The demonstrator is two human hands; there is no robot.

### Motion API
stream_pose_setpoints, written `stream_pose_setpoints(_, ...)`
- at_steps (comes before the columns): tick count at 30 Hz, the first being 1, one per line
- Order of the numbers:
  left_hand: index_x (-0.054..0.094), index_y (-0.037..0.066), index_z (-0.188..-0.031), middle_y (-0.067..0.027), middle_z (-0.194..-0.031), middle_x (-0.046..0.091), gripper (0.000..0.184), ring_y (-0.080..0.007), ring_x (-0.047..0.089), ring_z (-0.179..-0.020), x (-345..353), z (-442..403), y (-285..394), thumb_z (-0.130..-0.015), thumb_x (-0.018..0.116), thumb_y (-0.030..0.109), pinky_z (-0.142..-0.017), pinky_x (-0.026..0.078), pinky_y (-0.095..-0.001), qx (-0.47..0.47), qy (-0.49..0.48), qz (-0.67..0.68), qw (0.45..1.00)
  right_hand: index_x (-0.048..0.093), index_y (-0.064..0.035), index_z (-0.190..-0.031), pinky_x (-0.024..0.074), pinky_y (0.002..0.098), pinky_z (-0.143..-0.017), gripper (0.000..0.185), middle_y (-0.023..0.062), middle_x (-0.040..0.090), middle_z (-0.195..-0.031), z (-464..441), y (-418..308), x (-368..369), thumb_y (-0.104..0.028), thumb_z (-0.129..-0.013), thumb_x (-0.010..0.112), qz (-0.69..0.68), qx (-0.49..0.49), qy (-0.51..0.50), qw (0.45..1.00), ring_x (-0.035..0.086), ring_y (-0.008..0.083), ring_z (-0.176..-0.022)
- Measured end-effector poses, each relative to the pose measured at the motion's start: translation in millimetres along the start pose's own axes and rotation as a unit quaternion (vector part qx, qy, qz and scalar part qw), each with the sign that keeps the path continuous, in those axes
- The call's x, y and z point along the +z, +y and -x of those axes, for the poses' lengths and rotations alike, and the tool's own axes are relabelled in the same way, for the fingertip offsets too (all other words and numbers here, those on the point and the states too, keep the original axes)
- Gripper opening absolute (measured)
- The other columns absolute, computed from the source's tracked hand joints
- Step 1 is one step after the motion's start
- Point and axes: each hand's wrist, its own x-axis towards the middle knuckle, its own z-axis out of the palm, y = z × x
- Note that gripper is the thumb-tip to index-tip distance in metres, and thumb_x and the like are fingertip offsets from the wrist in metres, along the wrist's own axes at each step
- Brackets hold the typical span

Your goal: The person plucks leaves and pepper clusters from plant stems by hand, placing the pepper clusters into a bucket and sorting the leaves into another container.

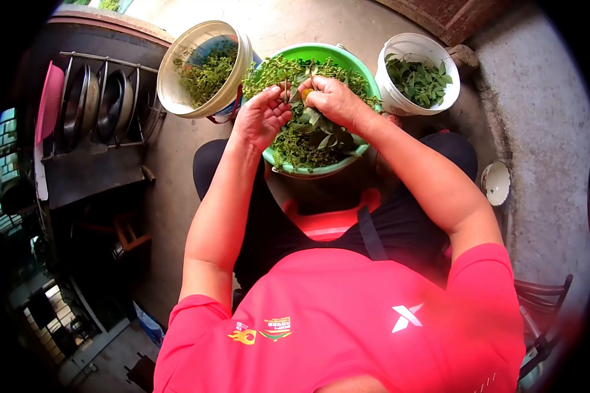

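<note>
Over a green bucket (269,156) heaped with green sprigs (301,147), both of my hands work close together. My right hand (339,103) is closed around a leafy sprig (311,118), whose broad leaves hang down below the fingers; a thin stem end pokes up above them. A yellowish spot shows by its thumb. To its left, my left hand (263,118) is turned partly palm up, with thumb and forefinger pinched together near the stem. What lies in that pinch is too small to name.
At the left stands a cream bucket (166,82) holding finer sprigs. A white bucket (418,47) with loose leaves is at the right. A pale bowl (496,183) lies by the wall. Pans (82,105) stand in a metal rack; a red stool (328,223) shows between my legs.
</note>
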Motion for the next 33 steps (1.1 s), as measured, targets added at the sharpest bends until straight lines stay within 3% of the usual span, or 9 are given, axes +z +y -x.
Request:
stream_pose_setpoints(2, 0.060, 0.004, -0.107, -0.0058, -0.092, 0.065, 0.023, -0.0165, 0.061, -0.079, 3, -1, -4, -0.088, 0.057, 0.016, -0.074, 0.051, -0.0312, 0.004, 0.008, -0.011, 1.000, 0.059, 0.0001, -0.096, 0.0462, 0.0276, -0.071, 0.026, 0.0057, 0.062, -0.080, -1, 4, 2, -0.018, -0.077, 0.057, 0.034, -0.014, 0.018, 0.999, 0.056, 0.0132, -0.075)
stream_pose_setpoints(4, 0.059, 0.004, -0.106, -0.0061, -0.090, 0.064, 0.021, -0.0175, 0.062, -0.078, 7, -2, -7, -0.087, 0.057, 0.014, -0.073, 0.052, -0.0322, 0.007, 0.009, -0.008, 1.000, 0.061, -0.0035, -0.095, 0.0491, 0.0356, -0.078, 0.033, 0.0190, 0.065, -0.086, 1, 1, 4, -0.031, -0.077, 0.063, 0.119, -0.057, 0.036, 0.991, 0.064, 0.0283, -0.083)
stream_pose_setpoints(5, 0.057, 0.004, -0.105, -0.0063, -0.087, 0.064, 0.020, -0.0185, 0.063, -0.078, 9, -2, -8, -0.087, 0.057, 0.012, -0.072, 0.052, -0.0333, 0.010, 0.009, -0.005, 1.000, 0.060, -0.0040, -0.094, 0.0494, 0.0376, -0.077, 0.034, 0.0202, 0.065, -0.087, -1, 3, 5, -0.034, -0.077, 0.065, 0.172, -0.086, 0.043, 0.980, 0.064, 0.0325, -0.084)
stream_pose_setpoints(9, 0.056, 0.005, -0.105, -0.0065, -0.086, 0.064, 0.017, -0.0190, 0.063, -0.076, 6, -3, -10, -0.088, 0.056, 0.009, -0.072, 0.053, -0.0339, 0.014, 0.004, -0.019, 1.000, 0.057, -0.0023, -0.088, 0.0476, 0.0347, -0.068, 0.027, 0.0162, 0.062, -0.078, -1, 5, 7, -0.026, -0.080, 0.065, 0.196, -0.144, 0.031, 0.970, 0.063, 0.0247, -0.073)
stream_pose_setpoints(12, 0.057, 0.007, -0.103, -0.0052, -0.087, 0.064, 0.015, -0.0176, 0.063, -0.075, 6, -5, -14, -0.089, 0.058, 0.010, -0.072, 0.053, -0.0331, 0.021, 0.013, -0.027, 0.999, 0.061, -0.0051, -0.087, 0.0488, 0.0382, -0.071, 0.024, 0.0157, 0.064, -0.081, -3, 0, 0, -0.028, -0.079, 0.061, 0.192, -0.118, -0.011, 0.974, 0.063, 0.0317, -0.078)
stream_pose_setpoints(14, 0.056, 0.006, -0.101, -0.0044, -0.081, 0.063, 0.015, -0.0183, 0.063, -0.067, 13, -5, -16, -0.087, 0.060, 0.009, -0.063, 0.054, -0.0314, 0.032, 0.048, -0.009, 0.998, 0.061, -0.0049, -0.083, 0.0485, 0.0368, -0.069, 0.023, 0.0151, 0.064, -0.079, -4, -2, -3, -0.027, -0.077, 0.059, 0.175, -0.105, -0.004, 0.979, 0.062, 0.0300, -0.075)
stream_pose_setpoints(22, 0.056, 0.004, -0.105, -0.0077, -0.090, 0.064, 0.018, -0.0191, 0.064, -0.079, 22, -9, -28, -0.088, 0.058, 0.008, -0.072, 0.055, -0.0342, 0.029, 0.056, -0.048, 0.997, 0.058, -0.0062, -0.075, 0.0483, 0.0387, -0.067, 0.028, 0.0132, 0.064, -0.078, 1, -11, -14, -0.033, -0.070, 0.058, 0.224, -0.031, 0.005, 0.974, 0.062, 0.0299, -0.074)
stream_pose_setpoints(28, 0.057, 0.000, -0.106, -0.0092, -0.089, 0.062, 0.020, -0.0237, 0.064, -0.082, 25, -8, -25, -0.088, 0.059, 0.008, -0.074, 0.055, -0.0347, 0.091, 0.100, -0.127, 0.983, 0.064, -0.0130, -0.091, 0.0497, 0.0435, -0.074, 0.032, 0.0138, 0.067, -0.087, 2, -29, -60, -0.036, -0.074, 0.052, 0.420, 0.060, 0.126, 0.897, 0.064, 0.0326, -0.081)
stream_pose_setpoints(33, 0.062, -0.001, -0.100, -0.0049, -0.084, 0.060, 0.018, -0.0139, 0.059, -0.074, 16, -11, -41, -0.087, 0.059, 0.011, -0.070, 0.053, -0.0281, 0.073, 0.078, -0.280, 0.954, 0.062, -0.0137, -0.100, 0.0479, 0.0454, -0.079, 0.034, 0.0154, 0.066, -0.096, -16, 0, -148, -0.035, -0.077, 0.049, 0.528, 0.085, 0.191, 0.823, 0.062, 0.0336, -0.092)
